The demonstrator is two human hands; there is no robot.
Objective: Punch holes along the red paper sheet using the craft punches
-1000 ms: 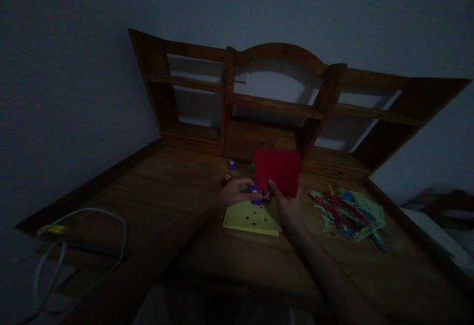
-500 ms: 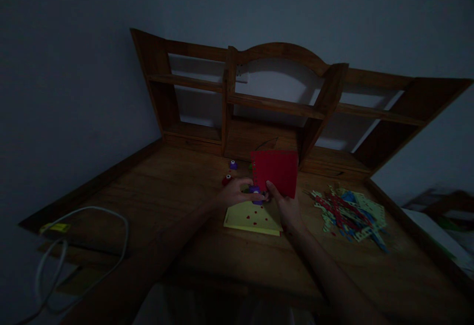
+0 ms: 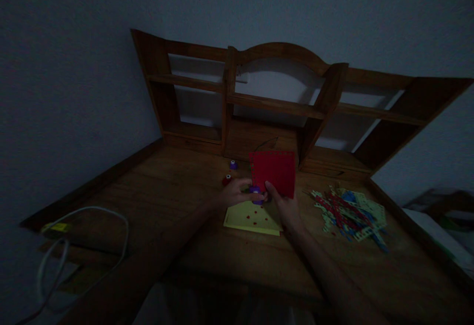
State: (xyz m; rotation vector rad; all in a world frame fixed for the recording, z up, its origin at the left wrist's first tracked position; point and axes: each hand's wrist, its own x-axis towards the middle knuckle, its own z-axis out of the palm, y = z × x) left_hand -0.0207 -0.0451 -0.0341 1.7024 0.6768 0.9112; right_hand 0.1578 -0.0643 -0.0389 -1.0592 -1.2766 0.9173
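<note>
The half-curled left hand (image 3: 234, 193) holds the purple punch (image 3: 255, 197); the right hand (image 3: 286, 207) pinches the red sheet (image 3: 274, 171), which extends beyond it — probably light, bendy, best gripped near an edge; the punch seems stiff.

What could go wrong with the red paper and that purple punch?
The purple punch in the left hand sits by the holed left edge of the red paper, so holes too close together might tear. If the right hand loses its grip, the red paper could slip crooked. The red bits on the yellow paper look loose and might scatter if bumped.
</note>
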